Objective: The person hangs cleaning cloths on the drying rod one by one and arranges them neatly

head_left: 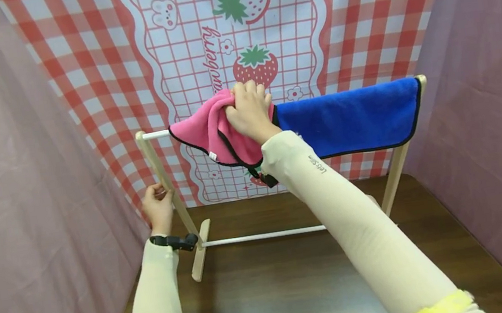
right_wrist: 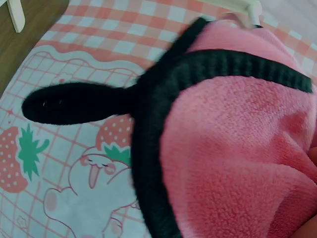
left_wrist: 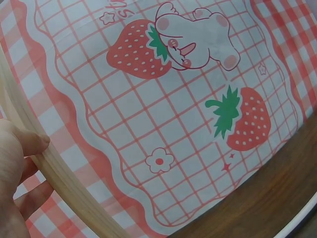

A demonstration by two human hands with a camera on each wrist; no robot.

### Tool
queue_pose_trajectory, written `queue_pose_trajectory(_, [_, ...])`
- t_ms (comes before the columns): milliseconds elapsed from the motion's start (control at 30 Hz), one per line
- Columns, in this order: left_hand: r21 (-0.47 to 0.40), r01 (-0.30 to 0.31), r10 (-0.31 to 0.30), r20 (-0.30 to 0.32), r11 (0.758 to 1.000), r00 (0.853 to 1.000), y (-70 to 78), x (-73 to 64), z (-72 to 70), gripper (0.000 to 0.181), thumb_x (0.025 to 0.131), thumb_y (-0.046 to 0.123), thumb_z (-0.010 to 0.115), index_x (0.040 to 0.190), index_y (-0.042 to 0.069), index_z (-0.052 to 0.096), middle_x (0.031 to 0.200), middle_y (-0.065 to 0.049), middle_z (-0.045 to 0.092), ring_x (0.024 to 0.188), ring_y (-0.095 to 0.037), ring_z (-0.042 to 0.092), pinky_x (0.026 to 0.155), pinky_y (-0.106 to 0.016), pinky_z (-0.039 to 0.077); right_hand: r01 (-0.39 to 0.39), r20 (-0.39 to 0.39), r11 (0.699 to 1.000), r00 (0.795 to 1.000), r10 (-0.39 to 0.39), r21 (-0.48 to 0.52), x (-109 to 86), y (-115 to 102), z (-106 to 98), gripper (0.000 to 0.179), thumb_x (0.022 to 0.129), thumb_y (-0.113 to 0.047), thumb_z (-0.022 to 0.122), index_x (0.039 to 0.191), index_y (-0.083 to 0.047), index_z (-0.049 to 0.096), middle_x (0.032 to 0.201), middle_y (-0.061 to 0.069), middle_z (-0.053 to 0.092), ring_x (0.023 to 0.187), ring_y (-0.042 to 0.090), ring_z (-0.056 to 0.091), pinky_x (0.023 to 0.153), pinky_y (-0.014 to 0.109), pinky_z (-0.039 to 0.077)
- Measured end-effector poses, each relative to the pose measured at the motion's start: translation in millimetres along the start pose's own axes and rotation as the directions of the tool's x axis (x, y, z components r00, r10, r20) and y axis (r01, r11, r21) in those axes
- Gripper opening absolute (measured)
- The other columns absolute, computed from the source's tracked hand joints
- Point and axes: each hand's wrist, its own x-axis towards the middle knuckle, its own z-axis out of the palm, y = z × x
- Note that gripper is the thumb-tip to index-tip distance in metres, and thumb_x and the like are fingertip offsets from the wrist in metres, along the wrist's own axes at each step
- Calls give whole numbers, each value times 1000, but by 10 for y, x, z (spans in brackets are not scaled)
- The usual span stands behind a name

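Note:
My right hand (head_left: 251,111) grips a pink towel (head_left: 200,126) at the top rail, bunching it into folds. Black binding edges this cloth, and a black hanging loop (right_wrist: 74,103) sticks out from its border in the right wrist view. A small white tag (head_left: 213,156) shows near its lower edge. Beside it, a blue towel (head_left: 347,121) with black trim hangs flat over the right part of the rail. Lower on the left, my left hand (head_left: 158,207) holds the rack's wooden post (left_wrist: 64,186), with the thumb on its near face and fingers behind.
The rack's white top rail (head_left: 155,135) shows at the left end. Its lower white bar (head_left: 262,236) and wooden foot (head_left: 201,250) stand on a dark wooden table (head_left: 270,293). A strawberry-print checked cloth (head_left: 356,13) hangs behind, with pink curtains (head_left: 9,185) at both sides.

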Motion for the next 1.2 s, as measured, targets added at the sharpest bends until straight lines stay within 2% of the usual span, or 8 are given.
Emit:
queue_pose_trajectory(167, [-6, 2, -2, 2, 1000, 1000, 11, -5, 16, 24, 80, -10, 70, 104, -11, 66, 100, -27, 68, 78, -7, 60, 64, -7, 45, -6, 10, 1000, 1000, 6, 6, -23, 56, 45, 18, 93, -20, 48, 105, -9, 55, 115, 13, 49, 107, 34, 39, 94, 46, 32])
queue_pose_trajectory(433, [-17, -20, 20, -7, 1000, 1000, 19, 1, 7, 23, 80, -12, 69, 103, -12, 66, 99, -28, 68, 77, -6, 59, 65, -7, 45, 44, 18, 999, 999, -43, -22, -33, 88, 88, 22, 93, -17, 45, 110, -9, 57, 120, 13, 46, 112, 33, 38, 95, 46, 31])
queue_pose_trajectory(733, [5, -17, 17, -7, 1000, 1000, 18, -9, 14, 23, 80, -12, 69, 103, -11, 66, 100, -27, 69, 85, -24, 67, 64, -7, 45, 90, 106, 987, 992, -76, -135, -82, 141, 88, 30, 99, -26, 42, 112, -8, 61, 131, 12, 45, 121, 32, 37, 102, 49, 27])
queue_pose_trajectory(933, [16, 8, -8, -2, 1000, 1000, 16, -24, 0, 24, 83, -9, 69, 106, -9, 67, 104, -27, 69, 88, -27, 66, 64, -7, 45, 153, 181, 971, 976, -120, -182, -126, 178, 100, 38, 99, -34, 41, 117, -8, 62, 127, 12, 48, 120, 32, 40, 103, 52, 25])
queue_pose_trajectory(1133, [-2, 14, -14, -48, 1000, 999, 63, -71, 34, 24, 83, -11, 65, 107, -11, 66, 103, -28, 68, 88, -30, 65, 63, -8, 44, 206, 225, 957, 961, -159, -206, -164, 213, 93, 44, 99, -39, 42, 124, -8, 60, 124, 13, 49, 119, 32, 42, 103, 51, 25])
queue_pose_trajectory(1200, [-8, 35, -36, -65, 999, 997, 90, -97, 60, 25, 83, -11, 64, 108, -10, 66, 104, -27, 68, 88, -29, 64, 64, -11, 44, 209, 230, 956, 960, -160, -206, -180, 225, 92, 45, 98, -40, 43, 128, -9, 58, 124, 13, 49, 119, 31, 42, 103, 51, 25])
